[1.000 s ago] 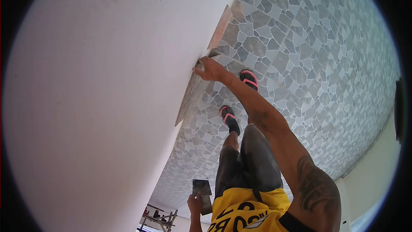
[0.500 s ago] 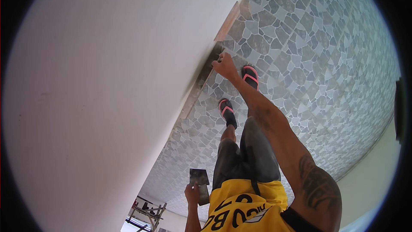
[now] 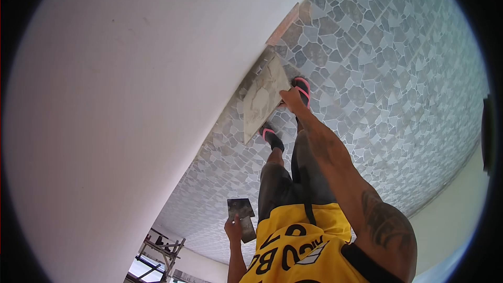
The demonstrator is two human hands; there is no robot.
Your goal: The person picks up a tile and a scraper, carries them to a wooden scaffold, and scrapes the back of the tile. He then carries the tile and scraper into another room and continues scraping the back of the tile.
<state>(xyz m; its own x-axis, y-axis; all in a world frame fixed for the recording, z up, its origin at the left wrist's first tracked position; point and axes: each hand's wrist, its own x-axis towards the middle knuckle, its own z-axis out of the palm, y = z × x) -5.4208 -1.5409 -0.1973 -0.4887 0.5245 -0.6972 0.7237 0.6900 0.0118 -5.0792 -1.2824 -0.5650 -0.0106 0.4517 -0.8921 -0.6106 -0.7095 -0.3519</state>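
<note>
Pale panel (image 3: 263,94), edge in right grip (image 3: 292,99), bulk toward wall (image 3: 120,99)

- Our right hand (image 3: 293,100) grips a tile (image 3: 264,94) by one edge, thumb on top; the tile tilts between the wall (image 3: 120,99) and our feet, a pale patch on its face.
- Our left hand (image 3: 234,229) holds what look like two dark plates (image 3: 240,207), well apart from the tile.
- A brownish strip (image 3: 283,24) stands along the wall's foot.
- We wear pink-strapped sandals (image 3: 303,90) on a stone-patterned floor (image 3: 377,110).
- Near the bottom left we see a wooden frame (image 3: 168,256).
</note>
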